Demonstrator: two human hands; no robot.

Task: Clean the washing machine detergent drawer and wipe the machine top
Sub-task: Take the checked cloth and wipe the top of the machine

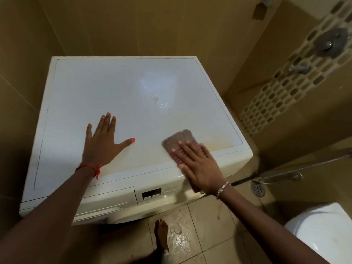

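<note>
White flat washing machine top [152, 96] lies beneath both hands; its closed white detergent drawer [114, 196] sits just below the left wrist. Left hand [102, 143] rests flat, fingers spread. Right hand [198, 164], fingers straight, presses a brownish rectangular cloth [181, 138] onto the top, apart from the left hand.

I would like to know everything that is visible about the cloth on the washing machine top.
The cloth is a small, brownish-grey, roughly rectangular piece, seemingly of ribbed fabric, though it is blurred. It lies flat on the white machine top, near its front right corner. The right hand presses on its near part with straight fingers; its far part shows uncovered. Nothing else touches it.
</note>
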